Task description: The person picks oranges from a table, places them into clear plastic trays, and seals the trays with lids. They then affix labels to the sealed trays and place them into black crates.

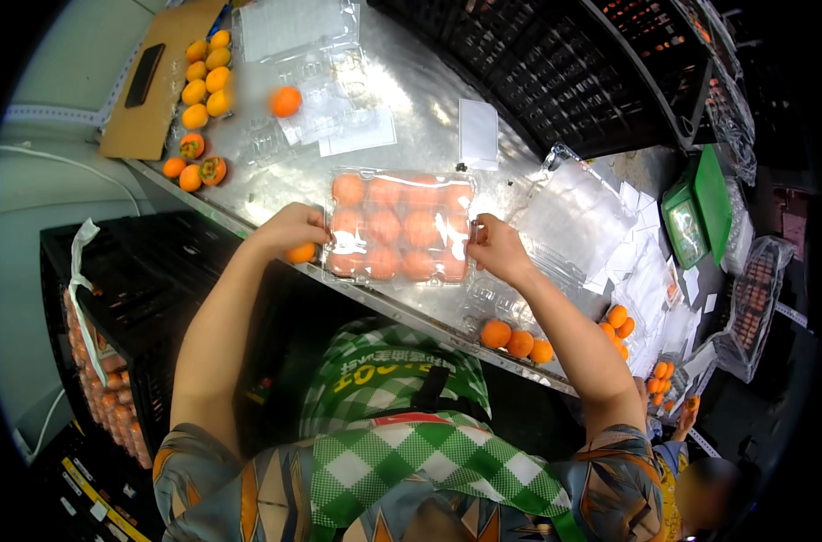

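A clear plastic clamshell box (pixel 401 227) full of orange persimmons lies on the metal table in front of me, its lid over the fruit. My left hand (pixel 296 230) has its fingers on the box's left edge, and my right hand (pixel 493 247) pinches the right edge. One loose persimmon (pixel 300 253) sits beside my left hand at the table's near edge. Several persimmons (pixel 519 343) lie in an open clear tray below my right forearm. Another persimmon (pixel 286 101) rests farther back, near clear trays and white paper sheets.
Rows of persimmons (pixel 206 74) and a phone (pixel 145 74) on cardboard are at the back left. Black crates (pixel 553 61) stand behind the table, and another black crate (pixel 133 271) at left. Stacked clear containers (pixel 573 210), papers and a green box (pixel 685 217) lie right, beyond them another person (pixel 682 467).
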The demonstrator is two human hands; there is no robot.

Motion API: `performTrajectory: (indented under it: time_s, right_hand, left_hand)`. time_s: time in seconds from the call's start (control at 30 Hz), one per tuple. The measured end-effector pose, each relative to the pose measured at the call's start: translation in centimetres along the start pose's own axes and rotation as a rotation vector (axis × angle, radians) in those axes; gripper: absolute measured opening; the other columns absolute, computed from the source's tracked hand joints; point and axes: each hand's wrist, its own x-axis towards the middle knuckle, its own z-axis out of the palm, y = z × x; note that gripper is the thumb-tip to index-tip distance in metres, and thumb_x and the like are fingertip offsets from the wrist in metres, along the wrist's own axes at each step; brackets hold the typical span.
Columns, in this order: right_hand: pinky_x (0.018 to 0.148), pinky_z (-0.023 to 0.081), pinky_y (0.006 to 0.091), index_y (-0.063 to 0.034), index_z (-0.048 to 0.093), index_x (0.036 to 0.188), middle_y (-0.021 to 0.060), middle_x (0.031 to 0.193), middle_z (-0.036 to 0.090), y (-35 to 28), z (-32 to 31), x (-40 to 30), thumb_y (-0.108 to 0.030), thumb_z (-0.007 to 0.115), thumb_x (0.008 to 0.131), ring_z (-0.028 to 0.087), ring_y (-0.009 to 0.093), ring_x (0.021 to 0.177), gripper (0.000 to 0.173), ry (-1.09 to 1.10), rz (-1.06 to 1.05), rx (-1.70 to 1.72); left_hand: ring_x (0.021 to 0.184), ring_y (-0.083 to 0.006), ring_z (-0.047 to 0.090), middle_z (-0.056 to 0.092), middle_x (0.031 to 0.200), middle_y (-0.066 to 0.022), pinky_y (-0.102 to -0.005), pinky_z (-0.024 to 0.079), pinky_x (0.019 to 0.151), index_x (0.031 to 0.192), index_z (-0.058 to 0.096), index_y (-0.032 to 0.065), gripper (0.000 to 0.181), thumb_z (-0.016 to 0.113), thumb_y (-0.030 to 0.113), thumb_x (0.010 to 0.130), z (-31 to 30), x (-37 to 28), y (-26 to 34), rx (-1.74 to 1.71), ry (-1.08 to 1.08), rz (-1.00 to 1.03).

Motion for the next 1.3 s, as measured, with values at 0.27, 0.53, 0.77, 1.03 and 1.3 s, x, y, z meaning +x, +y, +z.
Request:
performTrajectory:
  time_s: [0.27,0.53,0.77,1.03,1.3]
  right_hand:
    - [0.04,0.041,0.0267,0.0029,0.059,0.074,0.0081,0.058,0.055,-1.8,-2.0,4.3,-0.016,0.063,0.075,0.055,0.015,0.046,0.019,-0.058,0.148,0.151]
    - [0.037,0.035,0.0272,-0.0014,0.054,0.066,0.0067,0.054,0.052,-0.6,-1.5,5.9,-0.017,0.063,0.076,0.049,0.015,0.042,0.02,-0.127,0.19,0.221]
    - [0.046,0.048,0.0268,0.0004,0.059,0.08,0.0102,0.067,0.061,-3.0,-0.2,-1.6,-0.027,0.06,0.083,0.06,0.015,0.054,0.028,-0.08,0.1,0.233]
    - [0.057,0.049,0.0323,-0.0023,0.046,0.1,0.0135,0.08,0.061,-1.2,9.1,-2.5,-0.023,0.053,0.088,0.059,0.018,0.063,0.025,-0.008,0.316,1.577]
    - [0.052,0.048,0.0293,0.0012,0.046,0.091,0.0121,0.072,0.056,-1.5,10.5,-0.8,-0.011,0.051,0.082,0.055,0.018,0.054,0.016,0.197,0.245,1.452]
  left_hand:
    - [0.06,-0.015,0.057,0.06,0.066,-0.0077,-0.0282,0.045,0.054,0.068,0.061,-0.0022,0.01,0.067,0.006,0.065,-1.9,1.2,1.6,0.069,0.081,-0.017]
    - [0.062,-0.0192,0.058,0.062,0.067,-0.011,-0.0285,0.046,0.059,0.071,0.062,-0.0052,0.016,0.064,0.01,0.064,-1.8,2.0,1.1,0.176,0.081,0.02]
    - [0.071,-0.0186,0.059,0.062,0.079,-0.0085,-0.0329,0.049,0.065,0.092,0.061,0.0008,0.032,0.06,0.03,0.078,-1.1,-3.8,2.7,-0.376,0.441,0.156]
    - [0.119,-0.0301,0.043,0.047,0.123,-0.0175,-0.048,0.038,0.097,0.124,0.04,0.0003,0.054,0.051,0.006,0.072,11.0,-8.0,3.6,-1.272,-0.313,0.339]
    - [0.116,-0.0241,0.047,0.046,0.125,-0.0137,-0.0409,0.037,0.1,0.132,0.034,-0.0001,0.062,0.057,-0.002,0.074,12.7,-8.8,4.9,-1.145,-0.244,0.321]
